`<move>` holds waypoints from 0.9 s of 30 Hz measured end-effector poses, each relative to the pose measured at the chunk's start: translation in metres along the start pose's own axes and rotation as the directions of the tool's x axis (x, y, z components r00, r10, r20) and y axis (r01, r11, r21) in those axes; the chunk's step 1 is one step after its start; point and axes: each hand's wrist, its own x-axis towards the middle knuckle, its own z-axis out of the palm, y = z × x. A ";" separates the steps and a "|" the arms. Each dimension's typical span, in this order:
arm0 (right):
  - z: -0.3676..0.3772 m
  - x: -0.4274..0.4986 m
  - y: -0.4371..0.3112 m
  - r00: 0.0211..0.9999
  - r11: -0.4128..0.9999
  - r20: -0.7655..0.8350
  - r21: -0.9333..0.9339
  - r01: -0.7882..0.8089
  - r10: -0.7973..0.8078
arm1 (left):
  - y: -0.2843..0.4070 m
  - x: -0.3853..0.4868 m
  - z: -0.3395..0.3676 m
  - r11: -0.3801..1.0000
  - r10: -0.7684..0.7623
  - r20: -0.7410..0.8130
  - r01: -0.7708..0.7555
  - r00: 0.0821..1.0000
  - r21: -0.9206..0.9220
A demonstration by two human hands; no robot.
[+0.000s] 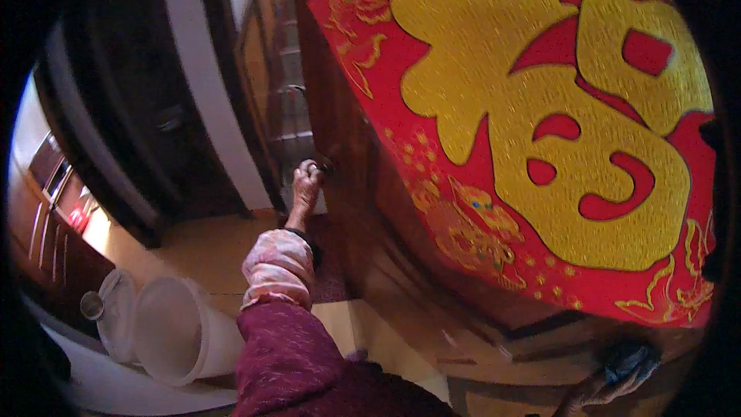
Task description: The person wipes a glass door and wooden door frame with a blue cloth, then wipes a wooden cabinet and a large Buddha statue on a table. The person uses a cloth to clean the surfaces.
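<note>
My left hand (pixel 308 176), at the end of a maroon sleeve with a pale pink patterned cuff, closes around the handle (pixel 325 167) at the edge of a brown wooden door (pixel 359 197). A large red paper decoration (pixel 428 150) with a gold character and gold fish hangs on that door. At the lower right, my right hand (pixel 613 388) holds a bluish, crumpled cloth (pixel 631 362) near the lower part of the door. The fingers of that hand are partly in shadow and blurred.
At lower left a white plastic bucket (pixel 202 341) lies beside another pale round container (pixel 116 313). A dark door (pixel 145 98) with a pale frame (pixel 214 98) stands at left. Brown cabinets (pixel 40 243) are farther left. A dark red mat (pixel 333 278) lies on the tiled floor (pixel 202 249).
</note>
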 end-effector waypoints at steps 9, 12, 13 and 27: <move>0.008 -0.004 0.025 0.978 0.975 -0.122 0.128 0.183 -0.168 | 0.013 -0.043 -0.060 0.983 0.003 0.016 0.000 1.000 -0.184; 0.018 -0.013 0.023 0.988 0.980 -0.095 0.143 0.137 -0.124 | -0.003 -0.041 -0.058 0.998 0.019 -0.015 -0.020 1.000 -0.053; 0.021 -0.016 0.024 0.990 0.979 -0.087 0.157 0.128 -0.115 | -0.006 -0.038 -0.057 0.945 -0.213 0.030 0.214 0.977 -0.249; 0.028 -0.035 0.039 0.998 0.974 0.035 0.225 0.038 -0.048 | 0.045 -0.049 -0.125 0.848 -0.293 0.406 0.431 0.866 -0.307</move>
